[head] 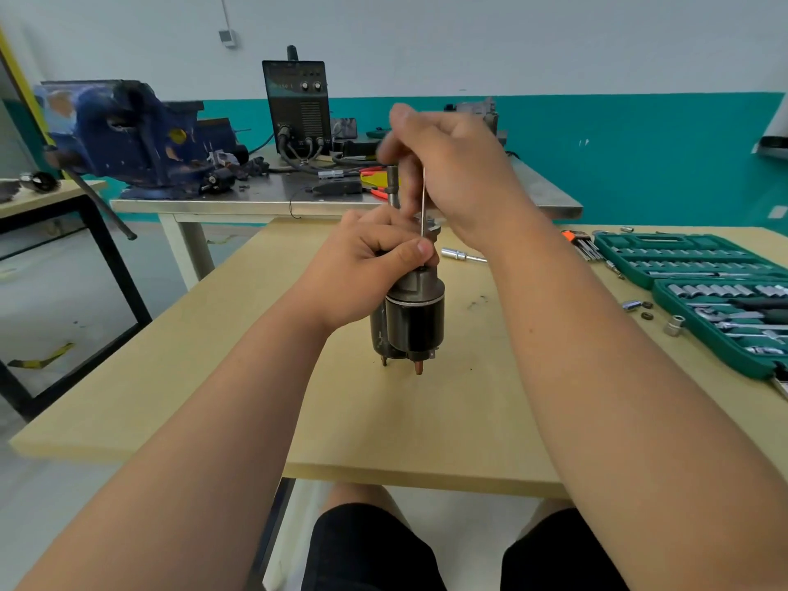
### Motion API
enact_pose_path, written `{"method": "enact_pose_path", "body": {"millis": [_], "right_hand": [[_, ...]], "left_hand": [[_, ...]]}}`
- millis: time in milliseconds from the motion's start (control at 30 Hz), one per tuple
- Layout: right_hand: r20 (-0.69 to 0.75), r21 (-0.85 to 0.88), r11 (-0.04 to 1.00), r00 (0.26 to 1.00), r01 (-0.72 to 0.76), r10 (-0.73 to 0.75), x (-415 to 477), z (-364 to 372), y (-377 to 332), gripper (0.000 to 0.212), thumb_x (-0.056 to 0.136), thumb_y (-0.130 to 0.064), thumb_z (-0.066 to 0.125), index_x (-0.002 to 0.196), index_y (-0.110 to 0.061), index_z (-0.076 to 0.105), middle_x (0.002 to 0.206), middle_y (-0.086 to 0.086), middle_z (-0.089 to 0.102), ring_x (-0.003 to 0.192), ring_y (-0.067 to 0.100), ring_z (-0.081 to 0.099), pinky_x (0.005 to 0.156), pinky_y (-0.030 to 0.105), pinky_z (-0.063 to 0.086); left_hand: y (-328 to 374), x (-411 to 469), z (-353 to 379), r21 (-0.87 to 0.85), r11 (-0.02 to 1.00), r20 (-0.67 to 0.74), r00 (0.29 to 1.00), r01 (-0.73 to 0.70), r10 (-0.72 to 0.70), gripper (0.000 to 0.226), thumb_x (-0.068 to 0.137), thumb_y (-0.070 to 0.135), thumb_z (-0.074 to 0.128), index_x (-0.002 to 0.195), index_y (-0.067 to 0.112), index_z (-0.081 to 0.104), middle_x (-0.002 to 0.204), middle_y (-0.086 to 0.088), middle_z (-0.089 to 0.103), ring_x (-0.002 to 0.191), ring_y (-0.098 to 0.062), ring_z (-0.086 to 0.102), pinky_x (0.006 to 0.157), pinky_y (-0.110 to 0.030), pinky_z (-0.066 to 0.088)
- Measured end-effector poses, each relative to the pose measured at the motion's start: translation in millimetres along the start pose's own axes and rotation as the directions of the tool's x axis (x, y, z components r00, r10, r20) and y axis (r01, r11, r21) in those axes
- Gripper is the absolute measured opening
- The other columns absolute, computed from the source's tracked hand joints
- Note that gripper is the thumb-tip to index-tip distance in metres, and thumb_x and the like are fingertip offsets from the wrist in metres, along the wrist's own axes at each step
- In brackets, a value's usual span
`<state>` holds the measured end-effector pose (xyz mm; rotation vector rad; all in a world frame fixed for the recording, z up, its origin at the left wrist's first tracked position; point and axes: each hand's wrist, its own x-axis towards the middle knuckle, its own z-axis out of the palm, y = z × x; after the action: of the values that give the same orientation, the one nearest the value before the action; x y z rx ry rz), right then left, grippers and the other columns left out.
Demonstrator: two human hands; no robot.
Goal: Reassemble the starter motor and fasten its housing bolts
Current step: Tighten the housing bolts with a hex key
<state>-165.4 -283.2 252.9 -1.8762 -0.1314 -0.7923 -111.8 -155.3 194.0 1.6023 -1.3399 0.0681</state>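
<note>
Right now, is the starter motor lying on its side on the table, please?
No, the starter motor stands upright on the table, the left hand gripping its top and the right hand pinching a thin rod.

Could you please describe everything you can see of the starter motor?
The starter motor stands upright on the wooden table, on its copper-tipped studs. It looks like dark metal: a black cylinder in front, a greyer body behind, a pale band above. The left hand grips its top; the right hand holds a thin rod down to it.
</note>
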Motion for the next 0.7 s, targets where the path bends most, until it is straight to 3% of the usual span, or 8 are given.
{"method": "enact_pose_path", "body": {"millis": [67,100,200,300,400,533,600,700], "right_hand": [[0.244,0.369,0.910,0.965,-0.187,0.099,2.1,-3.2,1.3,0.039,0.102,-0.032,0.036,0.098,-0.008,0.065,0.056,0.001,0.057,0.041,0.016,0.047,0.051,0.028,0.038],[0.314,0.447,0.860,0.943,-0.246,0.107,3.3,-3.9,1.9,0.040,0.103,-0.031,0.033,0.102,-0.005,0.064,0.060,0.003,0.059,0.042,0.015,0.047,0.052,0.028,0.038],[0.371,0.439,0.855,0.922,-0.276,0.107,5.2,-5.4,-1.9,0.037,0.102,-0.026,0.032,0.094,-0.006,0.062,0.063,0.004,0.062,0.045,0.016,0.050,0.052,0.029,0.040],[0.191,0.209,0.963,0.973,-0.170,0.131,0.3,3.2,-9.9,0.031,0.100,-0.020,0.034,0.084,-0.009,0.059,0.055,0.002,0.058,0.044,0.017,0.049,0.051,0.030,0.040],[-0.034,-0.195,0.979,0.998,-0.060,0.055,-6.5,14.0,-18.2,0.035,0.101,-0.023,0.034,0.079,-0.018,0.060,0.048,-0.004,0.058,0.041,0.008,0.052,0.053,0.027,0.044],[-0.252,-0.649,0.756,0.962,-0.086,-0.107,-8.0,24.3,-19.4,0.035,0.102,-0.024,0.034,0.087,-0.017,0.065,0.070,-0.008,0.055,0.065,0.006,0.050,0.055,0.021,0.038],[-0.316,-0.807,0.571,0.927,-0.150,-0.204,-9.7,30.4,-14.9,0.031,0.102,-0.026,0.034,0.095,-0.016,0.062,0.075,-0.006,0.047,0.072,0.011,0.046,0.047,0.019,0.024],[-0.325,-0.812,0.566,0.915,-0.141,-0.238,-8.2,32.0,-13.9,0.027,0.101,-0.027,0.035,0.092,-0.018,0.059,0.073,-0.006,0.049,0.073,0.013,0.050,0.048,0.024,0.028]], "left_hand": [[0.7,-0.9,1.1,-0.028,0.999,-0.001,1.000,-0.028,0.028,0.028,0.092,0.016,0.060,0.075,0.037,0.068,0.078,0.026,0.059,0.085,0.010,0.052,0.076,-0.006,0.039],[1.1,-1.4,1.6,-0.030,0.999,-0.007,0.999,-0.035,0.035,0.027,0.092,0.014,0.060,0.076,0.035,0.068,0.078,0.024,0.059,0.085,0.012,0.052,0.074,-0.004,0.037],[1.5,-2.6,3.4,-0.023,1.000,-0.038,0.999,-0.018,0.017,0.029,0.093,0.015,0.058,0.075,0.035,0.068,0.080,0.017,0.061,0.087,0.017,0.049,0.075,-0.002,0.034],[2.2,-0.8,3.5,-0.088,0.996,-0.046,0.999,0.017,-0.021,0.031,0.096,0.014,0.053,0.075,0.031,0.068,0.077,0.026,0.062,0.084,0.017,0.051,0.070,0.000,0.037],[3.5,0.7,3.9,-0.119,0.993,-0.049,0.999,-0.019,0.013,0.029,0.095,0.011,0.051,0.076,0.025,0.068,0.072,0.025,0.061,0.076,0.010,0.055,0.066,-0.004,0.040],[-0.6,2.1,5.3,-0.109,0.993,-0.065,0.997,-0.054,0.047,0.025,0.092,0.019,0.053,0.081,0.005,0.071,0.075,0.002,0.066,0.075,-0.011,0.059,0.069,-0.019,0.047],[-3.1,1.1,5.1,-0.132,0.989,-0.073,0.995,-0.072,0.063,0.024,0.092,0.022,0.054,0.077,0.017,0.072,0.074,0.007,0.067,0.071,-0.007,0.058,0.067,-0.018,0.046],[-4.7,0.0,5.2,-0.127,0.989,-0.070,0.995,-0.077,0.069,0.024,0.092,0.025,0.054,0.077,0.018,0.072,0.074,0.010,0.065,0.073,-0.003,0.057,0.070,-0.016,0.044]]}}
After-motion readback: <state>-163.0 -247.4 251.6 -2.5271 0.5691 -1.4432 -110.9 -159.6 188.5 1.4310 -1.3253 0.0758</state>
